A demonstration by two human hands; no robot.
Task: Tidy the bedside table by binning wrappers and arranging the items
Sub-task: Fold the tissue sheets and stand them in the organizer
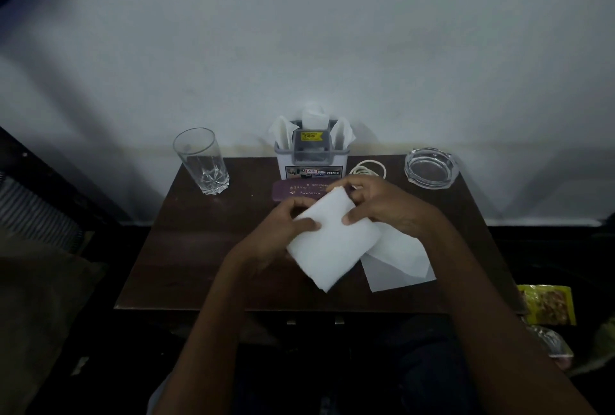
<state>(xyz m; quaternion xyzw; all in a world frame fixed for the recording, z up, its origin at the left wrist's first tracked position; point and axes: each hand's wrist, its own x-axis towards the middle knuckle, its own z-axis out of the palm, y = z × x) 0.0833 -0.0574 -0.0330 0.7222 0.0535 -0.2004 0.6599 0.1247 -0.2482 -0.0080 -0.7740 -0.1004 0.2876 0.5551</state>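
Over the middle of the dark wooden bedside table (186,248) both hands hold a folded white tissue (332,245). My left hand (283,228) pinches its left edge with the thumb on top. My right hand (376,205) pinches its upper right edge. A second white tissue (399,258) lies flat on the table under and to the right of it. At the back stands a white and grey holder (311,155) with tissues sticking up. A purple case (293,191) lies in front of the holder, partly hidden by my hands.
A clear drinking glass (201,161) stands at the back left and a glass ashtray (429,166) at the back right. A coiled white cable (369,168) lies beside the holder. Yellow snack wrappers (549,305) lie on the floor at the right. A white wall rises behind the table.
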